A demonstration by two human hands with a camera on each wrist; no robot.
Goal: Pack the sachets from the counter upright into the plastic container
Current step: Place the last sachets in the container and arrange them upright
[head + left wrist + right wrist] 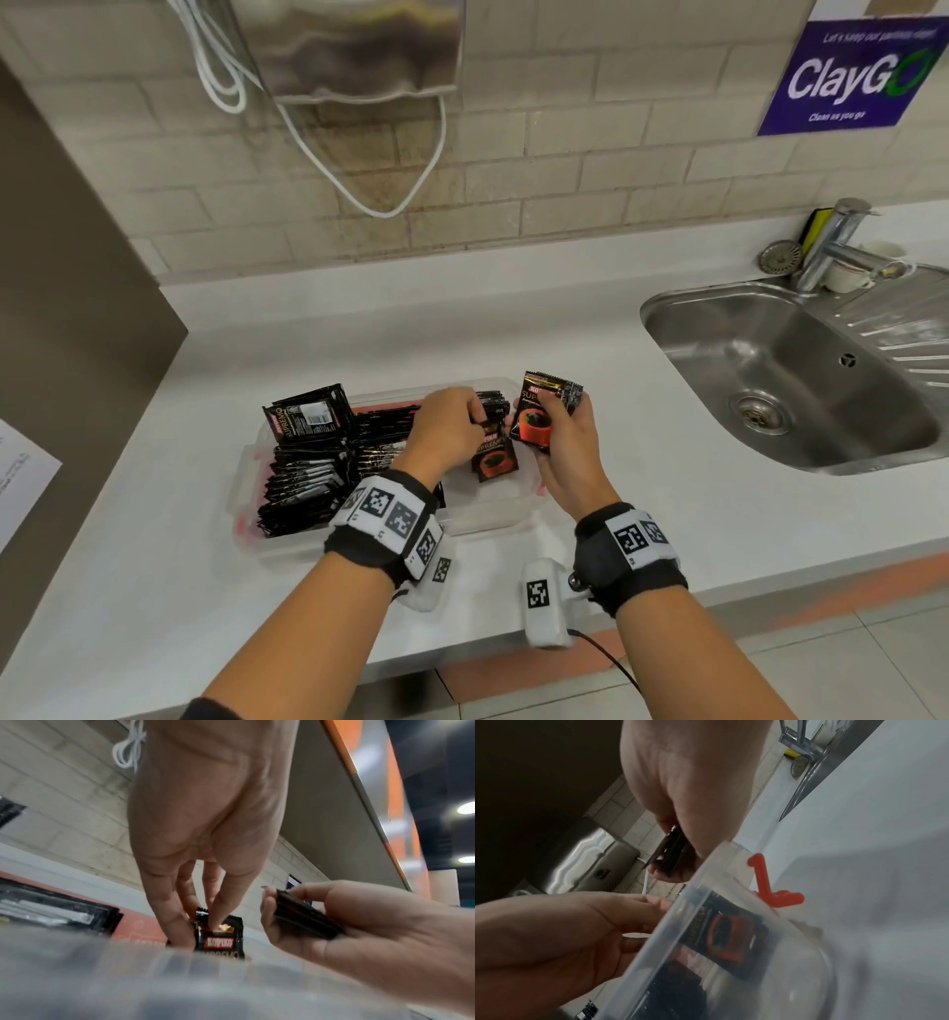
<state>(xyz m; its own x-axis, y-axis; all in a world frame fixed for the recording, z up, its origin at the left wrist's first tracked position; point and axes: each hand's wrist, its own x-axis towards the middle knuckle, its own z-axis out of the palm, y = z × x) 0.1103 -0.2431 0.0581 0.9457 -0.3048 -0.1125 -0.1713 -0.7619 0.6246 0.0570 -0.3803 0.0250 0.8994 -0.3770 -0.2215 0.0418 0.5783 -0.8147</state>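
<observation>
A clear plastic container [482, 519] with red clips stands on the white counter. Rows of black sachets [308, 478] stand upright in its left half, and a few more [308, 419] lean at the back left. My left hand [475, 416] reaches over the container's right half and pinches the top of one Kopiko sachet [494, 455], upright inside. The left wrist view shows the left hand's fingers [177, 921] on that sachet [218, 939]. My right hand [552, 426] holds a small stack of sachets [544, 413] just above the container's right end, seen edge-on [670, 854] in the right wrist view.
A steel sink [791, 380] with a tap [837, 241] and a cup [847, 275] lies to the right. A metal dispenser [354, 46] with white cables hangs on the tiled wall. A sheet of paper [20, 473] sits at far left. White counter shows around the container.
</observation>
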